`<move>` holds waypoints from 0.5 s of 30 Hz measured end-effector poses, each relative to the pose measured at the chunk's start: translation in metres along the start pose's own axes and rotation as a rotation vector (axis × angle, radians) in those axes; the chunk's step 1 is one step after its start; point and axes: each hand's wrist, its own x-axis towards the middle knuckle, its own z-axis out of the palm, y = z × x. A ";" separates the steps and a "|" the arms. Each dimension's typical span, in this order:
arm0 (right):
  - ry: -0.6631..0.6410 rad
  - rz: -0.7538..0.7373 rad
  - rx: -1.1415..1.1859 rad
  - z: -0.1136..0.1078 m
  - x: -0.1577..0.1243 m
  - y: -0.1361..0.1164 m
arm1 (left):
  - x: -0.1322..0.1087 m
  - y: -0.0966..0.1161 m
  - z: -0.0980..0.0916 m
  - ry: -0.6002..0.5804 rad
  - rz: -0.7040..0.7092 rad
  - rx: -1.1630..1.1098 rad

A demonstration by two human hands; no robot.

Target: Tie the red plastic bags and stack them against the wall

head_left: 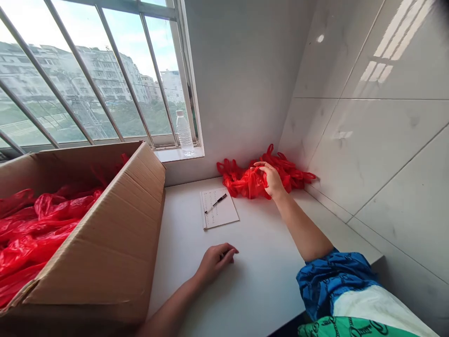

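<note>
Red plastic bags (242, 180) lie in a crumpled heap at the back of the white table, against the wall. My right hand (271, 180) reaches into this heap, its fingers curled around part of a red plastic bag. Some of its fingertips are hidden by the film. Nearer to me, my left hand (217, 260) rests over the table with its fingers curled in and the thumb against them; nothing shows in it. Between my left hand and the heap lies a notebook (224, 215) with handwriting, and a black pen (215, 203) across its page.
A large open cardboard box (105, 243) full of red plastic bags (52, 224) stands on the left. Behind it is a barred window, with a clear plastic bottle (184, 135) on the sill. Tiled wall (379, 154) bounds the right side of the white table (259, 281).
</note>
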 end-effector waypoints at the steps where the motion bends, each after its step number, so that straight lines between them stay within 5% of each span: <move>1: -0.043 0.016 0.046 -0.003 -0.011 -0.003 | 0.001 0.000 -0.002 0.046 -0.012 -0.075; 8: -0.421 0.308 0.409 0.008 -0.091 0.005 | 0.008 -0.012 -0.027 0.687 -0.075 -0.331; 12: -0.615 0.340 0.236 0.021 -0.120 0.023 | 0.003 -0.016 -0.029 0.651 -0.076 -0.268; 15: -0.426 0.087 0.018 0.016 -0.127 0.026 | 0.000 -0.011 -0.024 0.531 -0.053 -0.205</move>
